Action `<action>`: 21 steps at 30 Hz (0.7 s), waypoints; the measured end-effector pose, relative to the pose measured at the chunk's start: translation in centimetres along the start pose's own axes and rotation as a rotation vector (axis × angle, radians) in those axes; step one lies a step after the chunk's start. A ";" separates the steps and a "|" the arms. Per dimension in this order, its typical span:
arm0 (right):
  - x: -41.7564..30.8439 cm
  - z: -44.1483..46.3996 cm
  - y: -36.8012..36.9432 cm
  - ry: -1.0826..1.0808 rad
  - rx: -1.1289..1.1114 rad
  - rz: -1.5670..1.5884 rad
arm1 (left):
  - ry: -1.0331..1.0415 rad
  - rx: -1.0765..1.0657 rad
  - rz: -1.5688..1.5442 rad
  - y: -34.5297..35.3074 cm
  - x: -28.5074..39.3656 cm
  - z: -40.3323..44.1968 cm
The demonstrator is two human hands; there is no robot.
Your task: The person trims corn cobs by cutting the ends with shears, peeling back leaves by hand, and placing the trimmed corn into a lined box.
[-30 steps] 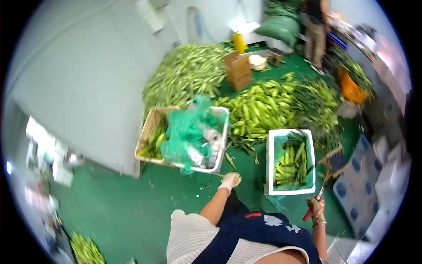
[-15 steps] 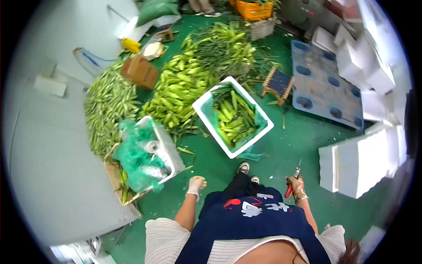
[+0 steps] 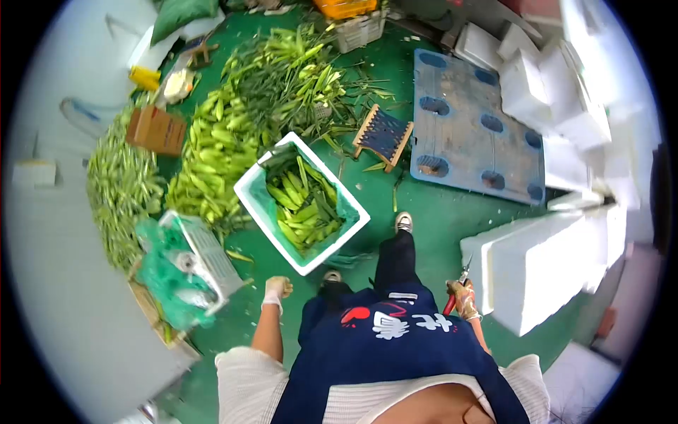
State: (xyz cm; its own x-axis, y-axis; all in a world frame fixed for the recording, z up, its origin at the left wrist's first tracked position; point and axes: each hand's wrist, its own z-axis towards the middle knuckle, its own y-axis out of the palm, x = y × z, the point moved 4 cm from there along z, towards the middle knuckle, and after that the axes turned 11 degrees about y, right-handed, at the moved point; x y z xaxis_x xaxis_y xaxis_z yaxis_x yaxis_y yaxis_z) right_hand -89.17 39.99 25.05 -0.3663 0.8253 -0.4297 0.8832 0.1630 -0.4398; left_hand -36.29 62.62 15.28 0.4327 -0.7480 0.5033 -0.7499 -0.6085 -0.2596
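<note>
My right hand (image 3: 463, 298), in a stained glove, grips pruning shears (image 3: 450, 302) with red handles, the blades pointing forward. My left hand (image 3: 277, 288), in a pale glove, is curled into a loose fist at my side with nothing visible in it. Ahead of me, a white foam box (image 3: 254, 210) lined with green plastic holds several green ears of corn (image 3: 300, 220) and loose leaves. Neither hand touches the box. Left of my left hand stands a white plastic crate (image 3: 215, 258) with green netting (image 3: 166, 272) over it.
Corn piles (image 3: 212, 152) and smaller green ears (image 3: 120, 191) cover the floor at left, near a cardboard box (image 3: 157, 131). A folding stool (image 3: 383, 138) stands beside a blue pallet (image 3: 480, 180). White foam boxes (image 3: 498, 272) line the right. An orange crate (image 3: 346, 7) is at the back.
I have stepped forward and to the right, one foot now ahead. The foam box, corn piles and pallet have shifted left in view. Both hands keep their hold and posture.
</note>
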 end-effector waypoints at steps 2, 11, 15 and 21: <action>-5.1 3.7 -2.4 0.016 0.051 -0.316 | -0.007 0.088 -0.028 5.2 0.2 0.1; -34.4 12.5 -2.9 -0.648 -0.081 -0.547 | -0.024 0.041 -0.302 21.1 3.0 -2.8; -45.6 9.5 4.9 -0.477 -0.124 -0.814 | -0.142 0.094 -0.592 23.3 1.8 -0.3; -56.5 6.5 21.6 -0.906 -0.277 -1.437 | -0.303 0.196 -0.708 27.9 1.9 6.5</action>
State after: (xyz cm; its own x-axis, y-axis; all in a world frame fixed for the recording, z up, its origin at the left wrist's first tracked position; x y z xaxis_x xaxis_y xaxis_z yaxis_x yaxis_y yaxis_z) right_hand -51.28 -6.65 34.67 -0.7965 -0.5830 -0.1602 -0.2908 0.6016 -0.7440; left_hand -53.14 42.52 3.63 0.9121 -0.1878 0.3645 -0.1557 -0.9810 -0.1158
